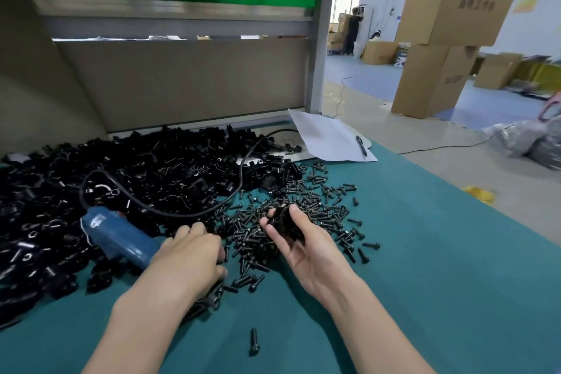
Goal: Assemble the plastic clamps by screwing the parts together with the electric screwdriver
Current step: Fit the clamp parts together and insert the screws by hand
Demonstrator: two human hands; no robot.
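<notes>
One clamp (pixel 283 220), likely light and stiff, is pinched in my right hand (pixel 306 252); I'd grip its flanks. My left hand (pixel 191 258) curls over the screws (pixel 303 206), hold unclear, with the screwdriver (pixel 118 235) at its nine o'clock.

Single head-worn wide-angle view, facing forward and down, close over the teal table (pixel 425 252)

Teal-covered table (pixel 425 267). Left hand (pixel 194 255) lies palm down on the near edge of the scattered black screws (pixel 303 200), just beside the blue electric screwdriver (pixel 118 237); whether it holds anything is not visible. Right hand (pixel 303 240), palm up, grips a black clamp part (pixel 283 219) above the screws. Heap of clamp pieces (pixel 121 167) at left, the screwdriver's cable looped across it. White sheet (pixel 328 137) with pen (pixel 361 146) at far edge
</notes>
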